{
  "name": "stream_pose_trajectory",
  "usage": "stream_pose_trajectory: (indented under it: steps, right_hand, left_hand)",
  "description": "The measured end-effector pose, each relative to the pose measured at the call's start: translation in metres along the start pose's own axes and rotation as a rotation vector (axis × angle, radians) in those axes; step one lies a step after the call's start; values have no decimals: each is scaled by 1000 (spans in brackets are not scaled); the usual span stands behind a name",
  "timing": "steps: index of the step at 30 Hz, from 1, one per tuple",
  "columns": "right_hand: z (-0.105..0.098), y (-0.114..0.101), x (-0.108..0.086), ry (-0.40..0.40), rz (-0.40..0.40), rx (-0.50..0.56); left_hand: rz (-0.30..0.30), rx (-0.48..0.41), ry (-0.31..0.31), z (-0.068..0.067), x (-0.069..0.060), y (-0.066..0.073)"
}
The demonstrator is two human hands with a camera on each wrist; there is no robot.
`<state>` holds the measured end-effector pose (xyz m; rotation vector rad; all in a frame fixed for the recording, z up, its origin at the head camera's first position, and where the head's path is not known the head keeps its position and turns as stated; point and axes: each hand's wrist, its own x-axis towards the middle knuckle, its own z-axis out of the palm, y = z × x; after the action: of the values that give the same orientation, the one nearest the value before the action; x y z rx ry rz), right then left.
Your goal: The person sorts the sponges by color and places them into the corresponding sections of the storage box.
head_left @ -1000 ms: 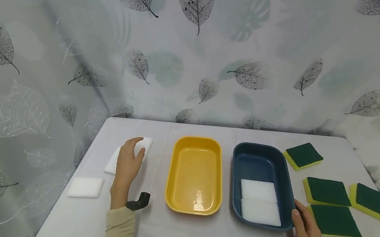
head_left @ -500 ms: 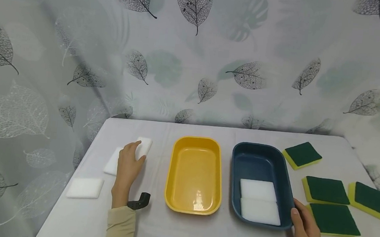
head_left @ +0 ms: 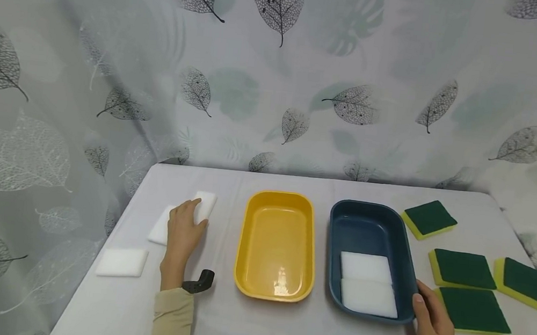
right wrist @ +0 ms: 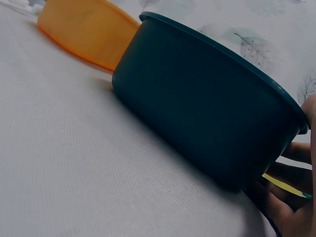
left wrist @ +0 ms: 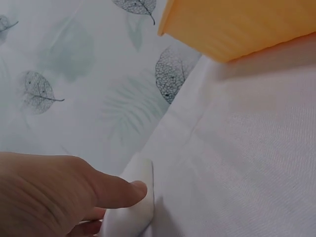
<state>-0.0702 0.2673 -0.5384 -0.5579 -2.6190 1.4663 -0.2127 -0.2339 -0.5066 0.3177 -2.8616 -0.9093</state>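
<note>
My left hand (head_left: 183,237) grips a white sponge (head_left: 205,206) on the left of the table; in the left wrist view the thumb of the hand (left wrist: 64,195) presses against the side of the white sponge (left wrist: 136,207). My right hand (head_left: 436,332) holds the right side of a dark blue tray (head_left: 371,226), near its front corner, thumb at the rim. Two white sponges (head_left: 369,298) lie in the front part of that tray. The right wrist view has the fingers of my hand (right wrist: 296,197) against the end of the blue tray (right wrist: 202,98).
A yellow tray (head_left: 277,244) stands between the hands. Two more white sponges (head_left: 122,262) (head_left: 160,228) lie at the left. Several green-and-yellow sponges (head_left: 475,310) lie right of the blue tray. A leaf-patterned curtain (head_left: 276,82) hangs behind the table (head_left: 253,330).
My left hand has lowered slightly onto the far white sponge, its fingers and thumb closing about it. The right hand has stayed on the blue tray.
</note>
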Motion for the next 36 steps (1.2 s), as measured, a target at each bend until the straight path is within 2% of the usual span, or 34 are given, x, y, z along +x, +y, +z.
stream_pose_trajectory:
  steps: [7,16,22,27,31,36]
  right_hand:
    - [1,1,-2,22,-6,3]
    - [0,0,-1,8,3,5]
    - [0,-3,-1,8,-7,-1]
    - [0,-5,2,12,-30,-5]
    - [0,-4,1,12,-11,-9]
    - [0,-2,0,20,10,-8]
  left_hand:
    - [32,-19,12,1,-3,2]
    - [46,9,-24,2,-2,5]
    - [50,17,-6,0,-3,6]
    - [61,-53,8,-5,-1,9]
    - [59,-115,-23,-6,-1,9]
    - [30,-215,-66,-5,1,7]
